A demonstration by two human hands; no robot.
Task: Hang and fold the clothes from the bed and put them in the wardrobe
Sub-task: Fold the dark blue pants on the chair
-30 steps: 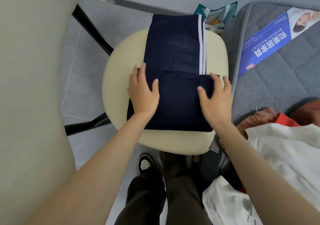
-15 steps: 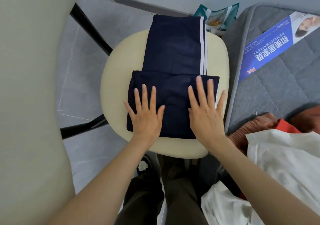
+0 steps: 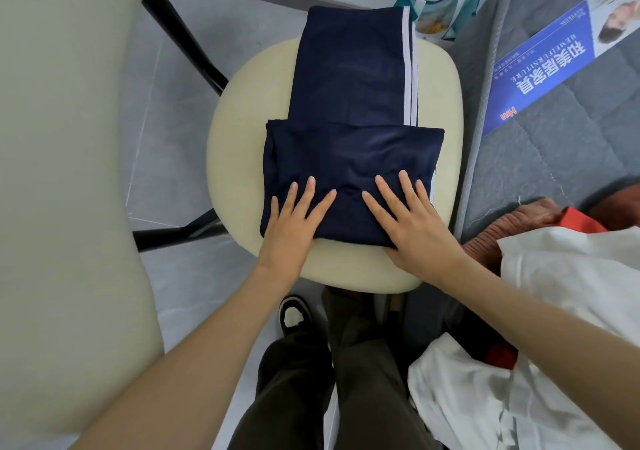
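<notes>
Head view, left hand (image 3: 294,222), right hand (image 3: 414,222) flat on trousers (image 3: 346,86)

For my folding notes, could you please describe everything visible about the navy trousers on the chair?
The navy trousers look smooth and slightly shiny, with two white stripes along the right edge. They lie on the cream chair seat, near end folded over, far end overhanging. The left hand and right hand press flat on the fold.

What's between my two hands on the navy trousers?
Only a bare, slightly rippled strip of the navy trousers separates the left hand and the right hand, both pressing flat. The head view shows it.
</notes>
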